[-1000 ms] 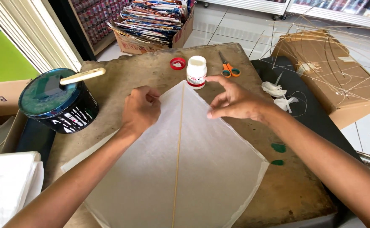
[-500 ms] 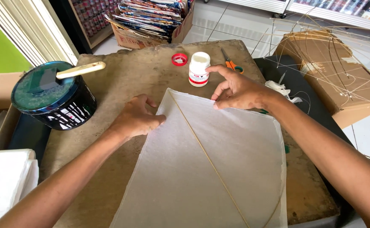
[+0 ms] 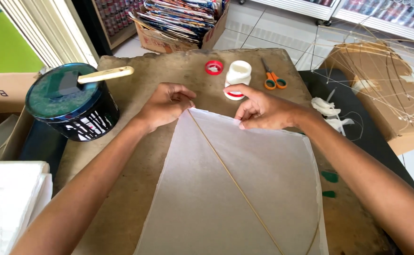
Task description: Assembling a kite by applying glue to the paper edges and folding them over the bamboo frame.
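Observation:
A sheet of thin white paper (image 3: 244, 189) lies on a worn brown table (image 3: 136, 165), with a thin wooden stick (image 3: 230, 177) running diagonally across it. My left hand (image 3: 164, 105) pinches the sheet's far corner where the stick ends. My right hand (image 3: 261, 107) presses its fingertips on the sheet's far edge, a little to the right. A white glue bottle (image 3: 237, 75) stands open just beyond my right hand, its red cap (image 3: 214, 67) lying beside it.
Orange-handled scissors (image 3: 272, 79) lie right of the bottle. A dark tin (image 3: 72, 104) with a pale-handled brush across it sits at the left. A stack of white paper (image 3: 8, 203) is at the lower left, a box of magazines (image 3: 178, 21) behind, and stick frames (image 3: 381, 89) on cardboard at the right.
The sheet has been turned on the table, so the stick now runs diagonally instead of straight toward me. Both hands followed its far corner and moved closer together.

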